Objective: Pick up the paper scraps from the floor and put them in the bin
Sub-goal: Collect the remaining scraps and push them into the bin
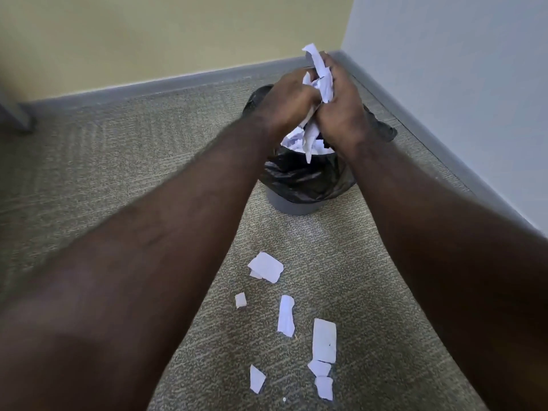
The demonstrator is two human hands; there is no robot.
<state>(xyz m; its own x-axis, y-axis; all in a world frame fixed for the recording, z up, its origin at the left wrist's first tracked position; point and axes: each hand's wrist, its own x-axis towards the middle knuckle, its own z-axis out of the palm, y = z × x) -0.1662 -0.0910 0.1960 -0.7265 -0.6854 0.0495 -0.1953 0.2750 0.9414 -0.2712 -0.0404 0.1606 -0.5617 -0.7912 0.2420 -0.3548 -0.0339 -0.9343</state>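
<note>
A small grey bin (292, 204) lined with a black bag (305, 179) stands on the carpet near the room's corner. White scraps (296, 142) lie inside it. Both hands are cupped together right above its opening. My left hand (289, 97) and my right hand (344, 102) press a bundle of white paper scraps (321, 77) between them, and some pieces hang down toward the bin. Several more scraps lie on the floor between my forearms, among them a larger piece (266, 266), a strip (286, 314) and a rectangle (324, 339).
Grey-beige carpet (133, 149) covers the floor. A yellow wall with a grey skirting board (154, 87) runs behind the bin, and a pale wall (459, 84) closes the right side. A grey furniture edge (14, 114) shows at far left.
</note>
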